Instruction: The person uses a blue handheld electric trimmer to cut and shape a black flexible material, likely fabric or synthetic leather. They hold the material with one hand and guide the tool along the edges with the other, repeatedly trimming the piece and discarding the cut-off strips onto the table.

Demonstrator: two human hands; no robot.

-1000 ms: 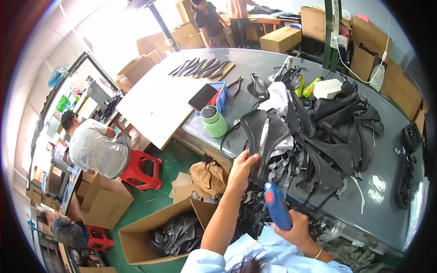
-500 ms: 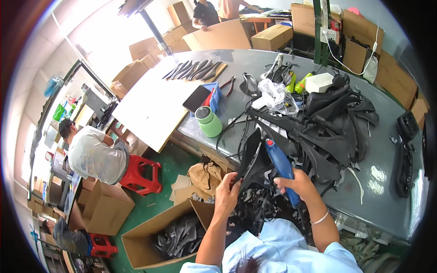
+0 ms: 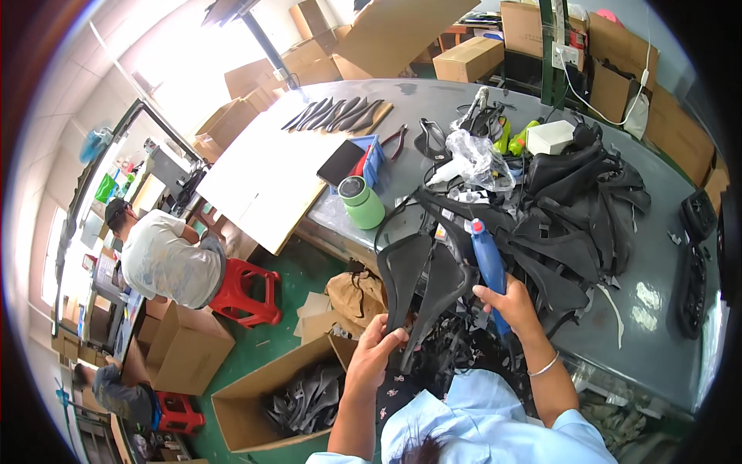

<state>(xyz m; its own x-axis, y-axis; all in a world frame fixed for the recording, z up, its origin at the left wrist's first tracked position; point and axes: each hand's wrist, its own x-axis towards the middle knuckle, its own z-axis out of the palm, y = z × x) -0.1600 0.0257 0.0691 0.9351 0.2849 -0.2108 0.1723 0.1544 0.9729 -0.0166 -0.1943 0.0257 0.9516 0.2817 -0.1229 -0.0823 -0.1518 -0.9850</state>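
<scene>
My left hand [image 3: 372,349] pinches the lower end of a black saddle-shaped piece [image 3: 406,271], which fans out in two lobes with a long gap down the middle. In my right hand [image 3: 508,305] is a blue handheld tool [image 3: 488,259] with a red tip, pointing up and away from me. The tool stands just right of the piece; whether they touch, I cannot tell. Behind it spreads a heap of similar black pieces [image 3: 568,213]. Dark scraps [image 3: 456,344] lie below my hands, against my lap.
A green bottle [image 3: 362,205] stands by a blue bin [image 3: 372,161] with a dark phone-like slab on it. Pliers [image 3: 399,142] and a row of black pieces [image 3: 340,114] lie farther back. A cardboard box [image 3: 255,414] of black pieces sits at lower left; a person [image 3: 170,259] sits beyond.
My left hand has turned the black piece from edge-on to face-on, showing both lobes, and shifted slightly down and left. The large cardboard sheet at the back has been raised.
</scene>
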